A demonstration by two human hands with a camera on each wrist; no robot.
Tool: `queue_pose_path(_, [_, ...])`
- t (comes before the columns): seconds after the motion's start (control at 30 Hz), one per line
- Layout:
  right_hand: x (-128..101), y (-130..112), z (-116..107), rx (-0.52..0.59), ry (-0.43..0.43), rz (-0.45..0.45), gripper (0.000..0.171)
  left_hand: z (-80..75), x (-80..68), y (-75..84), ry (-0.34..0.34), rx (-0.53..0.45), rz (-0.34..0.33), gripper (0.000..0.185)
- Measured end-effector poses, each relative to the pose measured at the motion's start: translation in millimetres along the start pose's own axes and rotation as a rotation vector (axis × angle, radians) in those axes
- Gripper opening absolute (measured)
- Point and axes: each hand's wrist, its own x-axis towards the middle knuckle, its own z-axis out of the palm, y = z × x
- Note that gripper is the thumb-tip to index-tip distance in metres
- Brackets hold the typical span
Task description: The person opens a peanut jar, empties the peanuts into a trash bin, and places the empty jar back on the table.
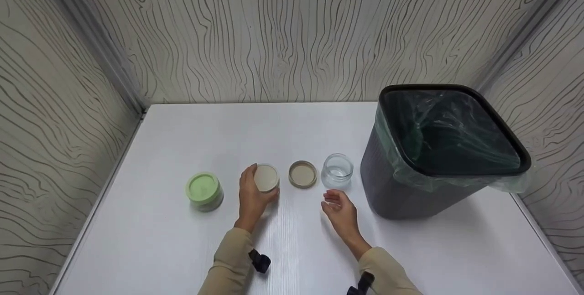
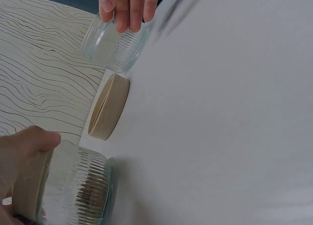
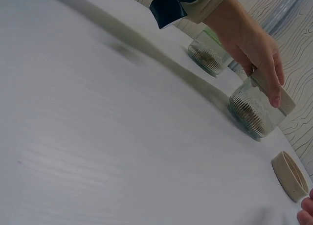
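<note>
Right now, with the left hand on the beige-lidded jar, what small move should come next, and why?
I'd probably bring the right hand to the side of the beige-lidded jar to steady it: the left hand grips it around its lid, the right hand holds nothing, and a loose lid lies beside the open jar.

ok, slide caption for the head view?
Left hand grips beige-lidded jar; right hand empty near open jar; loose lid between jars.

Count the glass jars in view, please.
3: a green-lidded jar at the head view's left, a beige-lidded jar gripped by the left hand, and a lidless jar between the loose lid and the bin. The bin's depths are unclear.
</note>
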Motion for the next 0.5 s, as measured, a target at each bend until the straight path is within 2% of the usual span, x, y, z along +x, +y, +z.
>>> queue_pose_path(0.23, [-0.4,1.7,1.4,-0.028,-0.001,-0.003,0.029,-0.9,0.1,0.0,0.030,-0.003,0.014,0.081])
queue_pose_path(0.5, [0.6,1.0,-0.3,-0.047,-0.028,-0.009,0.029,-3.1,-1.2,2.3,0.025,-0.045,-0.021,0.082])
